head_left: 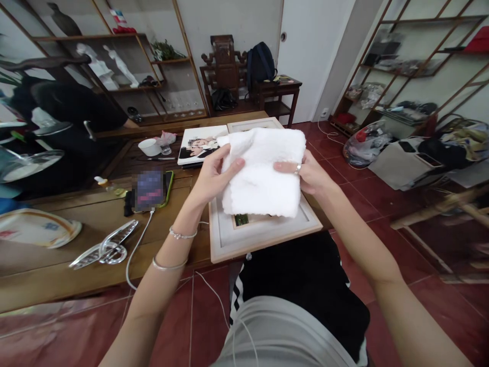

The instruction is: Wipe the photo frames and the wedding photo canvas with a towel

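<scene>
A folded white towel [267, 178] is held up between both my hands, above a pale picture frame [263, 237]. My left hand [217, 176] grips its left side, thumb on top and the fingers underneath. At the right side, my right hand [307, 171] is closed on the towel in the same way, with a ring on one finger. The towel covers most of the framed picture, and a small dark green patch shows below its lower edge. Behind the towel, another light frame [254, 124] lies partly hidden, beside a photo panel [196, 145].
On the wooden table [183, 209] to the left are a silver hair claw clip [105, 247], a phone [151, 188] with a white cable, a small dropper bottle [105, 182] and a white cup [150, 147]. A person in dark clothes [72, 107] is at the far left.
</scene>
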`<action>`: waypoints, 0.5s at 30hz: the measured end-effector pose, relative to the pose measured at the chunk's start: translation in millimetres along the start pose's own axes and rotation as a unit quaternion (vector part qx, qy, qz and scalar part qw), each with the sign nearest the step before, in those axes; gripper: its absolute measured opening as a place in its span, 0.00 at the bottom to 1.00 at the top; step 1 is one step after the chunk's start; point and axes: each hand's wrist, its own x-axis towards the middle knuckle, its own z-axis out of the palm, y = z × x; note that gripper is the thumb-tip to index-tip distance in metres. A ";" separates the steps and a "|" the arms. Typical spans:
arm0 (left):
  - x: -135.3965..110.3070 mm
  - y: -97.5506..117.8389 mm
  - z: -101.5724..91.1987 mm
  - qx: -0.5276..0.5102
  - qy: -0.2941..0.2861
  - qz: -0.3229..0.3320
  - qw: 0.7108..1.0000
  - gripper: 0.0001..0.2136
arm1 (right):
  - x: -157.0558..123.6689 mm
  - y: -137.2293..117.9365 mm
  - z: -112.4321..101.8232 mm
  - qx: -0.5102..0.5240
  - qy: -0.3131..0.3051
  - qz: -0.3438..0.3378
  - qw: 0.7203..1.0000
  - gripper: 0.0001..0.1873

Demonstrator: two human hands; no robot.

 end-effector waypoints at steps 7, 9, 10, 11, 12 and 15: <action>1.6 3.3 -9.0 -0.015 -0.003 0.023 1.000 0.14 | -2.5 -8.7 -13.5 -0.134 0.008 -0.092 0.987 0.29; 3.1 4.9 -15.7 0.003 0.000 0.028 1.000 0.13 | -2.7 -13.3 -25.4 -0.208 0.064 -0.141 0.966 0.25; 2.5 3.3 -20.7 0.023 0.009 0.024 0.999 0.13 | -2.7 -16.0 -32.5 -0.252 0.100 -0.172 0.947 0.23; 0.6 -0.5 -26.3 0.054 0.020 0.013 0.998 0.13 | -2.7 -18.2 -39.7 -0.298 0.132 -0.203 0.923 0.22; -3.0 -6.3 -31.9 0.097 0.031 -0.003 0.995 0.14 | -2.5 -19.5 -46.3 -0.345 0.154 -0.230 0.897 0.21; -23.2 -32.2 -41.1 0.269 0.027 -0.088 0.959 0.19 | -0.7 -12.4 -57.8 -0.481 0.143 -0.277 0.820 0.19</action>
